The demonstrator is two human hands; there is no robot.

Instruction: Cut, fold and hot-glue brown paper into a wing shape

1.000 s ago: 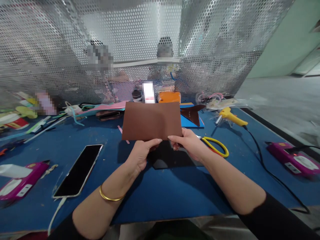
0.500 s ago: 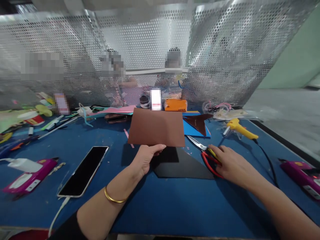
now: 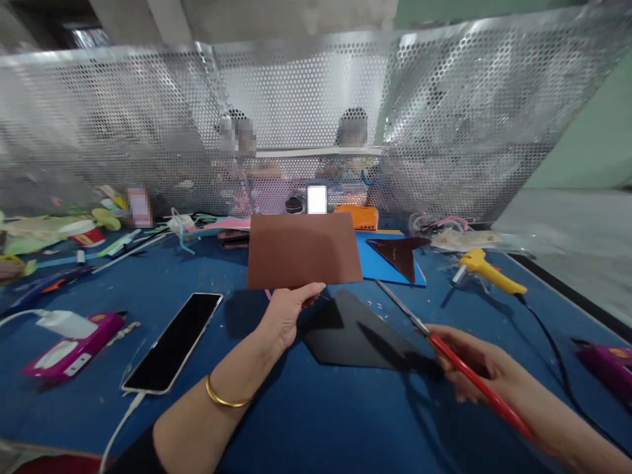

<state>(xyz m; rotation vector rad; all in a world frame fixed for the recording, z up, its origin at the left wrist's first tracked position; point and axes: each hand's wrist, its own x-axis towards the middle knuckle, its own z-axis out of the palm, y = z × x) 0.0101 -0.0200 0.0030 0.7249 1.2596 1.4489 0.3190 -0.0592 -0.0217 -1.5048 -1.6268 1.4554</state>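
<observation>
A flat sheet of brown card (image 3: 303, 250) is held up off the table by its lower edge in my left hand (image 3: 291, 313), thumb in front. My right hand (image 3: 476, 368) is wrapped round the red handles of a pair of scissors (image 3: 409, 315), raised above the table with the blades pointing forward and left. Beneath both hands lies a black sheet (image 3: 353, 332), partly in shadow. Behind the brown card, a dark brown cut piece (image 3: 399, 253) rests on a blue sheet (image 3: 370, 253).
A phone (image 3: 175, 342) on a cable and a magenta power strip (image 3: 79, 345) lie to the left. To the right are a yellow glue gun (image 3: 494, 270) with its cord and another magenta power strip (image 3: 607, 372). A perforated metal screen (image 3: 306, 79) stands behind, with people beyond.
My right hand has lifted the scissors off the table and turned them, blades now closer together. My left hand still holds the brown card, slightly tilted differently. The view has shifted a little.
</observation>
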